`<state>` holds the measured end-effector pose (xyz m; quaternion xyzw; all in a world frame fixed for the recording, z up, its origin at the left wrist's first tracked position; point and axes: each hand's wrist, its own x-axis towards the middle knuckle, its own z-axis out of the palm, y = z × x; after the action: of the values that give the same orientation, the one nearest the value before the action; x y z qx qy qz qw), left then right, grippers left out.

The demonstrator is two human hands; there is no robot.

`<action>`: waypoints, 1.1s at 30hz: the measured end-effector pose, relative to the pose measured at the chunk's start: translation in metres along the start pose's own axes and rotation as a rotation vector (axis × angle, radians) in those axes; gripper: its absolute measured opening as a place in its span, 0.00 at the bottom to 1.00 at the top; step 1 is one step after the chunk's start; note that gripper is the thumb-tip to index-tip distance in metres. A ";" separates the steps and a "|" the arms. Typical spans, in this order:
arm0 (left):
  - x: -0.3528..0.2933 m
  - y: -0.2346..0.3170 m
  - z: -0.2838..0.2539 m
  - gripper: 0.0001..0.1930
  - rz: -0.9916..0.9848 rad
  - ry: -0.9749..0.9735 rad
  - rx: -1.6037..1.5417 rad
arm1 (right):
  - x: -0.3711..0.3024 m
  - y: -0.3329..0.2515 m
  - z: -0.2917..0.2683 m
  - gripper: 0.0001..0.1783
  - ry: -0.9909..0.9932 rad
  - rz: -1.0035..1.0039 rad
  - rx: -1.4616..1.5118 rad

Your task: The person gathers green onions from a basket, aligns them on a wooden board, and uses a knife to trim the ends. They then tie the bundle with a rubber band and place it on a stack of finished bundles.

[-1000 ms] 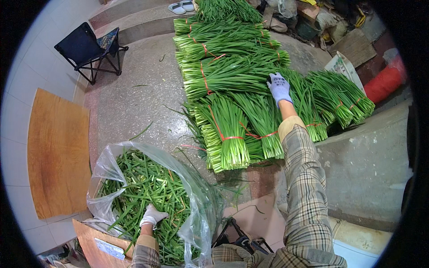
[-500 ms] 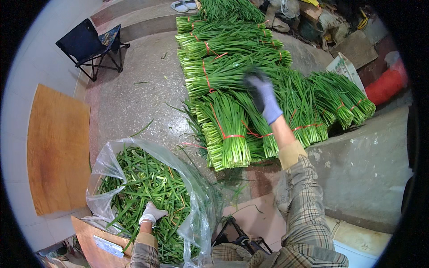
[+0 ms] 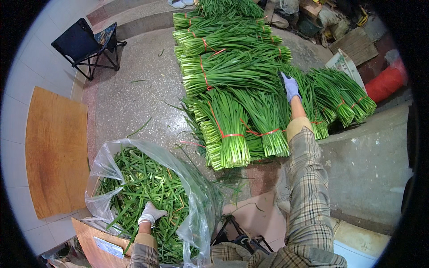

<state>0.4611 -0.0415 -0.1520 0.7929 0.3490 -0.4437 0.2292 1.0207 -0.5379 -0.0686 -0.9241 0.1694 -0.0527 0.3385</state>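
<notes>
And across it goes: the right hand (image 3: 291, 87), a blur farther left half a second ago, is now sharp again, down at the leaf tips between the middle front bundle (image 3: 263, 118) and the right front bundle (image 3: 319, 129). Its fingers point away from the wearer, partly curled; whether they grip any leaves I can't tell. So the work sits at the right side of the pile, where the banded bundles lie on the floor (image 3: 134, 102). The left hand (image 3: 152, 213) hasn't budged, thumb spread, on loose cut leaves (image 3: 152, 183) inside the clear bag (image 3: 203, 210); its grip is hidden too.

Now the count! Two gloved hands, one bag, one folding chair (image 3: 78, 40), two pale shoes, one red roll (image 3: 386, 85). Three banded bundles front the pile; behind them, too much overlap for a sure number.
</notes>
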 end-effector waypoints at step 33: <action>-0.010 0.002 -0.006 0.53 -0.012 0.018 -0.080 | -0.120 0.008 -0.096 0.17 -0.973 0.055 0.620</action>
<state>0.4624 -0.0423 -0.1407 0.7849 0.3734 -0.4236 0.2549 0.8859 -0.5596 0.0019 -0.6948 -0.0051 0.3403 0.6336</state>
